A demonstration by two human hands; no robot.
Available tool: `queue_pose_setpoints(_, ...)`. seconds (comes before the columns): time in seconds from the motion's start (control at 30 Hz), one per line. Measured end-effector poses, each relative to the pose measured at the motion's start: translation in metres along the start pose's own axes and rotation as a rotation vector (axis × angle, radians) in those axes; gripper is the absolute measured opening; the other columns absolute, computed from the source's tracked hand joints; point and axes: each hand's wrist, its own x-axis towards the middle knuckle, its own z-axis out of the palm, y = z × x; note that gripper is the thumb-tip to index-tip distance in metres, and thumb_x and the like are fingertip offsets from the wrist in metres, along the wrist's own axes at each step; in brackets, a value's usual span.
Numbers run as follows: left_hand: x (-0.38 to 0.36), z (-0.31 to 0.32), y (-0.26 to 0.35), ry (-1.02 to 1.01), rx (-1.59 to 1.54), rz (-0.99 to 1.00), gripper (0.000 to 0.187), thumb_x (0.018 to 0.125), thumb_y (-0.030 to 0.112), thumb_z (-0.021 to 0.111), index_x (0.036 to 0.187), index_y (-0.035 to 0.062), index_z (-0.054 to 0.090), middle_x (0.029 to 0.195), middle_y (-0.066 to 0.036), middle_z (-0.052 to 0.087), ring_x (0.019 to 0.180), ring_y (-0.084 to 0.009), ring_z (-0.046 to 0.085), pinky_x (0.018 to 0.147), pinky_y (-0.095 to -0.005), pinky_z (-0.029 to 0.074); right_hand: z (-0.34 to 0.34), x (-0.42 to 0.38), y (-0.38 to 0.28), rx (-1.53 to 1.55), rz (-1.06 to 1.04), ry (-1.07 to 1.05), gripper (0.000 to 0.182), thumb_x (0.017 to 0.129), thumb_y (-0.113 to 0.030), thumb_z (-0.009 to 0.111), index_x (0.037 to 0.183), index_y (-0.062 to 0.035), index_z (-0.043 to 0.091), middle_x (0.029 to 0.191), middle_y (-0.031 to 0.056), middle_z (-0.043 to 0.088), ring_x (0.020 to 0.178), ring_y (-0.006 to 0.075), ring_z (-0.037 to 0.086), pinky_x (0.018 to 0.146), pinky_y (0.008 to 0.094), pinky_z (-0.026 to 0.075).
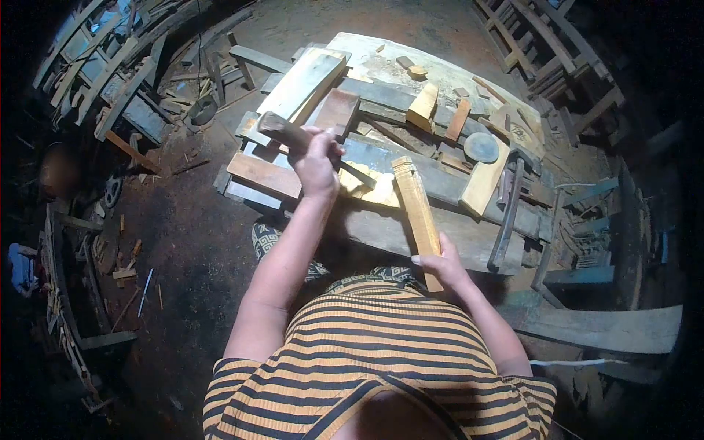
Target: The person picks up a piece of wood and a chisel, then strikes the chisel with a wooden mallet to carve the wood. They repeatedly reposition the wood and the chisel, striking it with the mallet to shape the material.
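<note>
Two hands are at work, each closed around something of its own. The left hand (318, 170) grips a chisel (284, 133) by its thick wooden handle, fingers wrapped near the blade end. Its long axis runs slantwise across the view: the butt of the handle points to ten o'clock, the dark blade to four o'clock. The tip sits over some pale yellow wood (381, 192) on the counter (374, 227), just beside the strip's left edge; whether the tip touches the wood below cannot be told.

The right hand (446, 267) holds a wooden strip (416, 209) near its lower end, thumb across the face. The strip is long and narrow, its far end aimed between eleven and twelve o'clock, its near end between five and six, reaching past the counter's near edge towards the striped shirt (389, 330).

Taking the strip's far end as the dial's centre, a yellow block (422, 108) stands between twelve and one, a round grey disc (481, 147) lies near three, a dark curved tool (509, 216) at four, and a pale beam (301, 84) farther off at ten.
</note>
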Motion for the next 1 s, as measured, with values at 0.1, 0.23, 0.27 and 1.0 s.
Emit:
queue_pose_setpoints(0.1,-0.037,0.022,0.017,-0.26,0.273,0.133,0.013,0.076,0.004,0.064,0.082,0.0056,0.053,0.07,-0.002,0.053,0.059,-0.0113,0.054,0.055,-0.025,0.045,0.001,0.002,0.003,-0.005,-0.042,0.004,0.055,0.064,-0.018,0.076,0.107,0.0004,0.046,0.091,0.0076,0.054,0.082,0.0148,0.055,0.071,0.0278,0.048)
queue_pose_setpoints(0.23,-0.063,0.037,0.013,-0.449,0.591,0.496,0.015,0.076,0.008,0.066,0.08,0.0038,0.052,0.069,-0.002,0.051,0.065,-0.0123,0.051,0.06,-0.0277,0.042,-0.001,0.004,0.007,0.069,-0.006,-0.015,0.058,0.064,-0.017,0.076,0.111,0.0007,0.046,0.094,0.008,0.055,0.084,0.0148,0.055,0.072,0.028,0.048)
queue_pose_setpoints(0.27,-0.065,0.036,0.007,-0.484,0.637,0.554,0.015,0.074,0.004,0.068,0.078,0.0051,0.053,0.069,-0.002,0.051,0.063,-0.012,0.049,0.058,-0.0271,0.041,-0.002,0.004,0.008,0.054,-0.021,-0.014,0.058,0.064,-0.016,0.075,0.111,0.0007,0.046,0.095,0.008,0.055,0.084,0.0146,0.055,0.072,0.028,0.048)
queue_pose_setpoints(1.0,-0.094,0.058,-0.017,-0.736,0.618,0.561,0.027,0.064,0.012,0.07,0.083,0.006,0.052,0.074,-0.013,0.051,0.071,-0.0354,0.055,0.061,-0.0402,0.044,-0.037,-0.024,-0.051,0.015,-0.259,0.282,0.062,0.062,-0.014,0.072,0.119,-0.0033,0.048,0.092,0.0031,0.055,0.081,0.0144,0.055,0.073,0.0277,0.047)
